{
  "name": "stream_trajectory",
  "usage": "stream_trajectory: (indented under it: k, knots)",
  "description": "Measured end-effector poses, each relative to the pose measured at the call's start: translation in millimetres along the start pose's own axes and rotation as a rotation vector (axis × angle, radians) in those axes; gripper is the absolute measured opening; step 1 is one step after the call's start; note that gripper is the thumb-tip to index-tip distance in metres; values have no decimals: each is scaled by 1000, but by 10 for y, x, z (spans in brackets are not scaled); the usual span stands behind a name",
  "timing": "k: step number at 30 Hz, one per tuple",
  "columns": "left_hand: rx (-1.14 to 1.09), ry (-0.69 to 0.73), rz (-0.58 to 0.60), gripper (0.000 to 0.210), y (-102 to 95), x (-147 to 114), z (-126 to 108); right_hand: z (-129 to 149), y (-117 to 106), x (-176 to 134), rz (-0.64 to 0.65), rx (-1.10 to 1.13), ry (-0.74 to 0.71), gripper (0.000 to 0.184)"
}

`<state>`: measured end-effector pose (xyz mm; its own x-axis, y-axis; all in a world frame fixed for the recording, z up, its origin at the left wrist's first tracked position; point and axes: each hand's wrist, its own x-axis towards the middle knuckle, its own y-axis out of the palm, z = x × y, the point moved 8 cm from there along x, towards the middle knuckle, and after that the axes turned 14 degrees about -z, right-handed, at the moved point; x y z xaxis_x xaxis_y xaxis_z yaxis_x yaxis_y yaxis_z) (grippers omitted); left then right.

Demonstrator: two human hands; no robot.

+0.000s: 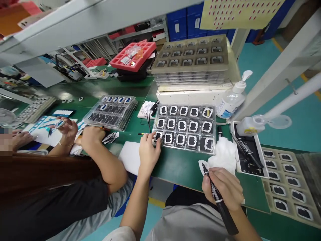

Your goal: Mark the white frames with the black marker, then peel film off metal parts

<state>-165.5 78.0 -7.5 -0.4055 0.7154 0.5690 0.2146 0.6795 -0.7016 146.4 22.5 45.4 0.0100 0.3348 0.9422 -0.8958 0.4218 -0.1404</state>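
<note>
My left hand (148, 152) reaches to the front left corner of a clear plastic tray (185, 151). Its thumb and fingertips close around a small white-framed black part (157, 136) in the corner pocket; whether the part is lifted cannot be seen. More parts of this kind fill the other pockets, and the one at the back right (207, 112) shows a yellowish patch. My right hand (227, 187) grips a black marker pen (219, 202), uncapped, with its tip pointing up and away beside a crumpled white cloth (223, 152).
A white box (264, 164) with pens and a bottle (250, 125) stands at right, near a pump bottle (230, 100). Stacked trays (192, 63) rise behind. Left, a co-worker's arm (107, 160) lies near another tray stack (110, 112). A white sheet (130, 157) lies beside my left wrist.
</note>
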Motion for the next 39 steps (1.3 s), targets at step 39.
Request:
stream_trajectory:
  k: [39]
  knots:
    - [145,-211,254,47,313,527,313,100,-40,-64,-83,-84,-110,26]
